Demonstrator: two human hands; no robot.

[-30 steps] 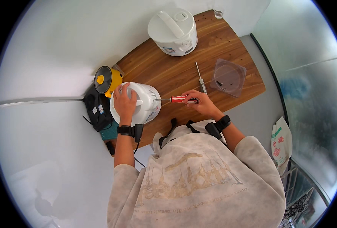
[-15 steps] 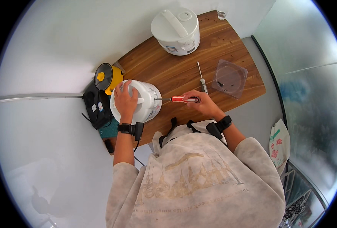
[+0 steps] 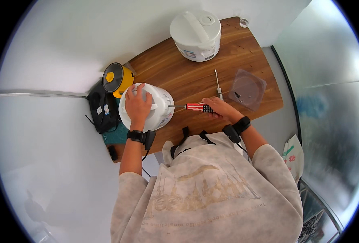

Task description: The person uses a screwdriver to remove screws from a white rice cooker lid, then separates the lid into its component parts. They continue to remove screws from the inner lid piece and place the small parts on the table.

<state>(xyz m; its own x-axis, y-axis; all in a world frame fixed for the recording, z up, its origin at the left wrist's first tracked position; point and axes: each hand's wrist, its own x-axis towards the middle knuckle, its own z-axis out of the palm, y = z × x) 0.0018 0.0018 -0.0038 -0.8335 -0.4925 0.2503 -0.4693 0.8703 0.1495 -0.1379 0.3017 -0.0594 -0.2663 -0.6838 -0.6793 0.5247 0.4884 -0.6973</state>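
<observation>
White rice cooker (image 3: 162, 97) sits left of centre in the frame, lid toward the left hand (image 3: 138, 106), whose fingers are spread apart over that lid and hide a good chunk of it. The right hand (image 3: 224, 110), around the middle, has its fingers clamped on a red-striped screwdriver (image 3: 195, 107) with a star-patterned butt; the shaft runs left to the cooker's side, but the tip's tiny here so I can't swear it's seated in anything. Label-wise: coloured stickers on the cooker's side, a blue picture sticker on the second cooker (image 3: 195, 36) up top, two pale labels on the black appliance (image 3: 99, 109) at left, red characters plus a green stripe on the pale bag (image 3: 295, 158) at lower right, and a tan print with lettering on the shirt (image 3: 204, 186). Count: two white cookers, two screwdrivers (the spare screwdriver (image 3: 218, 86) lies right of centre), one yellow pot (image 3: 127, 79) with a dark lid at upper left, one clear tray (image 3: 257, 77) holding a few small dark bits, one little cup (image 3: 244, 23) at the table's (image 3: 179, 69) top corner. The yellow pot and black appliance crowd the cooker's left side.
</observation>
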